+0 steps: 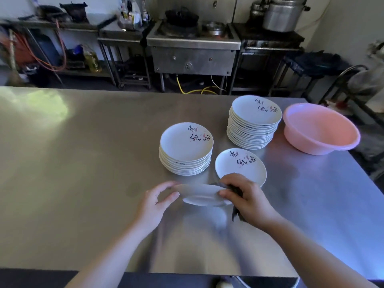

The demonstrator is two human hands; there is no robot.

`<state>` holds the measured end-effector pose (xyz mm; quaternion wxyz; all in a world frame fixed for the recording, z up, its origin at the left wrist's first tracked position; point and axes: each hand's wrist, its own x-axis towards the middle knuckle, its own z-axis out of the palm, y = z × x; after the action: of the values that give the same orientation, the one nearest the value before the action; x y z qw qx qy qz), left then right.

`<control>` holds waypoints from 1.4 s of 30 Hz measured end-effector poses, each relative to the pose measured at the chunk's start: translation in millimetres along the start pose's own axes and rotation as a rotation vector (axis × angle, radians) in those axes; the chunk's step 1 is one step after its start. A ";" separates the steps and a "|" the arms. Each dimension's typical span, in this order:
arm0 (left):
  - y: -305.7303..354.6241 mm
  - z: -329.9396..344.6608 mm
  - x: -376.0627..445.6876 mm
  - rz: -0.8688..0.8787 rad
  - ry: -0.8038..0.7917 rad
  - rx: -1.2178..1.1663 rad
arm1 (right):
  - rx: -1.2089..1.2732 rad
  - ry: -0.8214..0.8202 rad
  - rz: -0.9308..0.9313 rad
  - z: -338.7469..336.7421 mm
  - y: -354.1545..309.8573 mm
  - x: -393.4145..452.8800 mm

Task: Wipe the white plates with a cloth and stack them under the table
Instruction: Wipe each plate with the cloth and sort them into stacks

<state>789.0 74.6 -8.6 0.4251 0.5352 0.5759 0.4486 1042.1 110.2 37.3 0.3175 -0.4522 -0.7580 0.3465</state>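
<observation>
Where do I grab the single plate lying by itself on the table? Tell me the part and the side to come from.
Take the single plate by its near rim, coming from the front right. It lies flat and face up, with the shorter stack close on its left and the taller stack behind. Its raised edge probably lets fingers hook under. Both hands are busy now: the left hand and right hand hold another plate.

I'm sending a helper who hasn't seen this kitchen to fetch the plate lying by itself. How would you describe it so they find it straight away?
On the steel table, find the pink basin at the right with the taller plate stack beside it. Just nearer than that stack, right of the shorter stack, lies the single plate. It alone sits flat on the table, unstacked and not held.
</observation>
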 end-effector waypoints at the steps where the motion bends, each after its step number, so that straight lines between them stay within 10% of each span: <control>1: 1.6 -2.3 4.2 -0.027 -0.002 -0.046 | 0.091 0.002 0.059 -5.8 -4.8 2.8; 11: 13.4 -2.5 -3.2 -0.255 -0.137 -0.482 | 0.687 0.122 0.376 -25.5 -13.9 19.2; 18: 30.7 14.8 -14.7 -0.344 0.047 -0.708 | 0.364 0.508 0.483 -23.5 -7.3 31.5; 26: 57.9 24.6 -17.5 -0.294 0.103 -0.833 | -0.123 0.369 -0.088 -3.0 -34.7 12.2; 42: 80.0 21.8 -6.9 -0.259 0.138 -0.833 | -0.363 0.267 -0.416 -15.5 -26.3 16.5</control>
<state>829.4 71.0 64.1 0.6179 0.2105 0.4353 0.6200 1035.7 119.6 70.1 0.3927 -0.3783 -0.8353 0.0706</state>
